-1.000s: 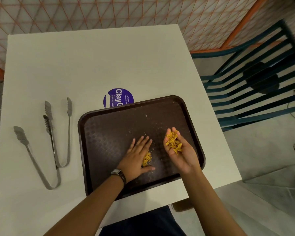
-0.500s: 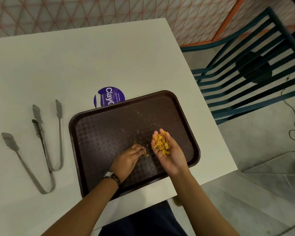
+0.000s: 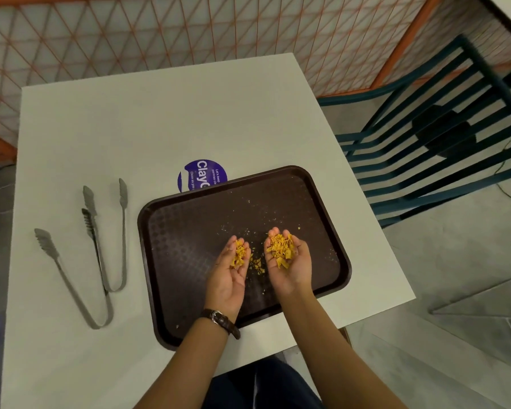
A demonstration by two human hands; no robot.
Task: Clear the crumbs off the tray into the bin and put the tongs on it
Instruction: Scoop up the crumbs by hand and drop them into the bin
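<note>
Both hands are held palm up over the near half of the tray [image 3: 195,231], side by side and apart. The left hand [image 3: 230,273] is cupped, its fingers curled up round a small heap of yellow crumbs [image 3: 239,255]. The right hand [image 3: 289,267] is cupped likewise, and a larger heap is held on its fingers and upper palm. A brown watch strap [image 3: 222,319] is worn on the left wrist.

Between and just beyond the two hands, loose crumbs are scattered on the dark brown tray, the thickest patch lying under the gap between the hands. Finer specks are spread towards the tray's far right corner. The tray is set askew on the white worktop [image 3: 160,119], and its near edge is close to the worktop's near edge.

Two pairs of metal tongs [image 3: 124,231] are laid on the worktop to the left of the tray, well apart from both hands and not touching the tray. The nearer pair [image 3: 45,241] is splayed wide, and one of its arms is crossed by the other pair; all the heads are pointed away from the person.

A round purple sticker [image 3: 202,174] is seen at the tray's far edge, partly covered by it. A dark green slatted chair [image 3: 440,137] is placed to the right of the worktop on a grey floor [image 3: 455,290], and an orange lattice screen [image 3: 189,33] is seen beyond.
</note>
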